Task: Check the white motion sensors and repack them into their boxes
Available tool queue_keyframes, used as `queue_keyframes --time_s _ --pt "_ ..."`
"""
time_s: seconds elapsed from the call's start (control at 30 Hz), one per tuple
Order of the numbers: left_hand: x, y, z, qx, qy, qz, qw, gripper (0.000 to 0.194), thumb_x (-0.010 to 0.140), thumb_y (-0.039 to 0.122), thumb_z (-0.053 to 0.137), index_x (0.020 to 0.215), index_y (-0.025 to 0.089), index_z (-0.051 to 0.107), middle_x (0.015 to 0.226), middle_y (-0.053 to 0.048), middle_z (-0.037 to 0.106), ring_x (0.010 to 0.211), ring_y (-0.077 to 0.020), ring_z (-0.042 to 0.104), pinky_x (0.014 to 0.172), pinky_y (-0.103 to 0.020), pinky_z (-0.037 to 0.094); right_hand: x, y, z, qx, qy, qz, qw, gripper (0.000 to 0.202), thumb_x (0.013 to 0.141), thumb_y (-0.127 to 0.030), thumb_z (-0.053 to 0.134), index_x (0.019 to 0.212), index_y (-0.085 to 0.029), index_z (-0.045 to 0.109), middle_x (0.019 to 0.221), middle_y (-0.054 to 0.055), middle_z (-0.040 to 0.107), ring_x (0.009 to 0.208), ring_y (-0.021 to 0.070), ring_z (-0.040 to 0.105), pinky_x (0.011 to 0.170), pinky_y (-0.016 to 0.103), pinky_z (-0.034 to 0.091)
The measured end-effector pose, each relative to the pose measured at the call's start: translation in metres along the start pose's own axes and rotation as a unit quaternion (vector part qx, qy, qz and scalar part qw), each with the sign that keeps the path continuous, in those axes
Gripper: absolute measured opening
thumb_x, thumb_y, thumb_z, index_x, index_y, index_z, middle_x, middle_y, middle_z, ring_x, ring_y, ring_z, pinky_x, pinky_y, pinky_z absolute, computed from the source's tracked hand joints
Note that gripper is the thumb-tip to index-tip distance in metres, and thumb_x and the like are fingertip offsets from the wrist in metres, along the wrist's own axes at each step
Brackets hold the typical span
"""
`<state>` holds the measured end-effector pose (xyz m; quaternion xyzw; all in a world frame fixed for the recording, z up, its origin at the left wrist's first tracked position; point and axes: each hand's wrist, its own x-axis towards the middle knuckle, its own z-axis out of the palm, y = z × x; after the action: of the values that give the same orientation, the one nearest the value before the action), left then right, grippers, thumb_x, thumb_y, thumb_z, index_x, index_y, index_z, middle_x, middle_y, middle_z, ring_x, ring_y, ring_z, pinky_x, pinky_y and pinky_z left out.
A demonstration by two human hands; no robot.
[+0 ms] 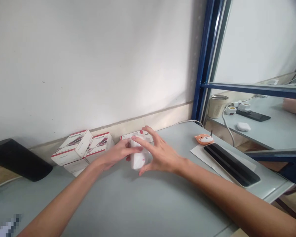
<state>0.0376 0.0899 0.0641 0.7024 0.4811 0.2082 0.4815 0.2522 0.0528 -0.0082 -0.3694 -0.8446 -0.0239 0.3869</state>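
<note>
Packet [137, 162], white and boxy, sits between both hands over the grey table [128, 204]; the left hand [114, 154] is clamped on it, thumb laid across the front face and other fingers mostly hidden; the long axis stands roughly upright, from beside the right index fingertip down toward the right thumb tip; the left hand is nearer, being in contact; the right hand [164, 154] extends from the packet's right, palm side turned to it, fingers apart and curved like a C; whether its fingertips touch, I cannot tell; red-and-white boxes [74, 144] lie left of the left fingers; a phone [230, 164] lies well right of the right fingers.
</note>
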Motion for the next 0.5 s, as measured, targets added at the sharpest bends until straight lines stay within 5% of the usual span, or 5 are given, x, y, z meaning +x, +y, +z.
queue_keyframes --time_s 0.17,0.27,0.33,0.4,0.5 --pt "0.016 0.019 -0.001 0.014 -0.115 0.104 0.988 0.036 0.092 0.05 0.071 0.116 0.024 0.075 0.094 -0.004 0.067 0.085 -0.02 0.06 0.079 -0.034 0.049 -0.002 0.013 0.001 -0.018 -0.015 0.064 0.998 0.114 0.074 -0.047 0.095 0.166 -0.04 0.029 0.162 0.016 0.037 0.152 0.0405 0.041 0.111 0.056 0.054" --pt "0.031 0.0 -0.001 0.073 0.086 0.181 0.977 0.05 0.1 0.052 0.055 0.143 0.027 0.062 0.105 -0.005 0.07 0.099 -0.0233 0.064 0.094 -0.041 0.049 0.001 0.023 -0.005 0.008 0.089 0.171 0.981 0.108 0.073 -0.053 0.092 0.163 -0.04 0.034 0.159 0.016 0.037 0.138 0.0378 0.055 0.102 0.055 0.059" --pt "0.041 -0.025 0.0 0.239 0.207 0.191 0.929 0.058 0.099 0.05 0.058 0.152 0.026 0.053 0.129 -0.01 0.067 0.119 -0.0289 0.061 0.106 -0.046 0.046 0.003 0.028 -0.009 0.026 0.169 0.227 0.959 0.103 0.075 -0.056 0.089 0.16 -0.038 0.035 0.155 0.015 0.039 0.128 0.0338 0.06 0.101 0.054 0.059" --pt "0.051 -0.052 0.001 0.414 0.212 0.168 0.869 0.058 0.1 0.048 0.053 0.152 0.022 0.051 0.141 -0.017 0.062 0.135 -0.0371 0.052 0.11 -0.054 0.042 0.006 0.032 -0.012 0.031 0.233 0.252 0.939 0.098 0.076 -0.057 0.087 0.156 -0.034 0.036 0.152 0.014 0.042 0.128 0.0325 0.058 0.103 0.054 0.057" --pt "0.06 -0.077 0.001 0.46 0.215 0.162 0.846 0.043 0.096 0.04 0.057 0.133 0.018 0.062 0.136 -0.019 0.063 0.13 -0.0418 0.053 0.109 -0.059 0.04 0.007 0.033 -0.012 0.028 0.283 0.269 0.92 0.094 0.075 -0.055 0.087 0.149 -0.031 0.035 0.149 0.012 0.043 0.127 0.0308 0.055 0.103 0.052 0.055"
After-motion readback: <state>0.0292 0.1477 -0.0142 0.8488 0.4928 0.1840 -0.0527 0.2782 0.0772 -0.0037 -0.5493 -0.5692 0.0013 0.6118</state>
